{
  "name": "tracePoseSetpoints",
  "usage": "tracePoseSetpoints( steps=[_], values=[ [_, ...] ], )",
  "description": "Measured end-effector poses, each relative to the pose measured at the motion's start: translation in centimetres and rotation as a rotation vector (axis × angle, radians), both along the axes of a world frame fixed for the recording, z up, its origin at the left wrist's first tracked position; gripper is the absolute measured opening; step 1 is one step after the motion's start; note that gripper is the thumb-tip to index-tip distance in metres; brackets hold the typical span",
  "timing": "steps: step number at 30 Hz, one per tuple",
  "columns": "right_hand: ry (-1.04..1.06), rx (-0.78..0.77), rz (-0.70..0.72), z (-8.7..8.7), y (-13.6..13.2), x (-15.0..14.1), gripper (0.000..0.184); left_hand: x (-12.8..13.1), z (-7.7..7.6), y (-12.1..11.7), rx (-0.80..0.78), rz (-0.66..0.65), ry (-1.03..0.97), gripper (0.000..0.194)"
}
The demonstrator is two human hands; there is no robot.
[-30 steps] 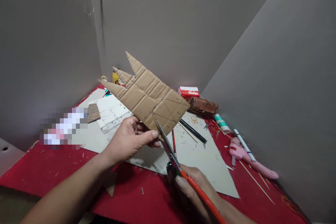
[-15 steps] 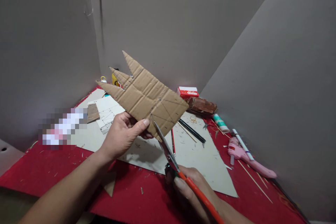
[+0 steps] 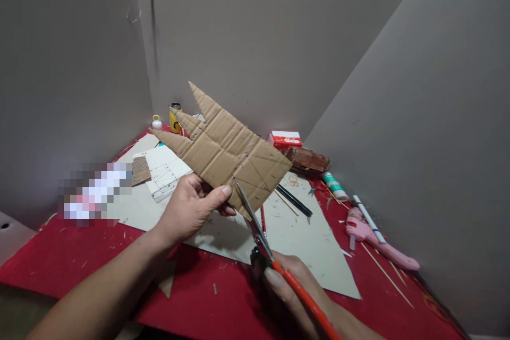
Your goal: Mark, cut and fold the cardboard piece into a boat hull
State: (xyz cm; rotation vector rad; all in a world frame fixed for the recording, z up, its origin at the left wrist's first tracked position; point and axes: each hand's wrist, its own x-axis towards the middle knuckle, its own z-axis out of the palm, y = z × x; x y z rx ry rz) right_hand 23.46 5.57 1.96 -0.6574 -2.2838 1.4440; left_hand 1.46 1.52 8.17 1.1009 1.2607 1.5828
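Since the frame half a second ago, the cardboard (image 3: 231,143) has shifted slightly rightward and down, along with the left hand (image 3: 185,207), and more of the yellow can (image 3: 175,123) shows at the table's (image 3: 223,292) far edge. The left grip is narrow, pinching the cardboard by its lower edge, thumb on the front face. The right hand (image 3: 297,281) has its grip closed round the scissors (image 3: 261,240), one blade lying over the marked front of the cardboard. The cardboard is tilted, raised above the sheet (image 3: 314,255) in the middle of the table. The glue gun (image 3: 366,231) lies by the right edge, a pen (image 3: 369,219) across it; the red box (image 3: 285,139) is at the far edge.
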Motion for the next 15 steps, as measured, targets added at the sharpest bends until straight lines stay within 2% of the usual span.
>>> tracePoseSetpoints(
  steps=[9,15],
  values=[
    [0.021,0.009,0.052,-0.8,1.1,0.5,0.044,-0.1,0.4,-0.1,-0.012,-0.017,0.032,0.03],
    [-0.023,0.137,0.094,-0.2,1.6,0.4,0.042,-0.2,0.3,-0.1,0.01,-0.042,0.079,0.027]
  ],
)
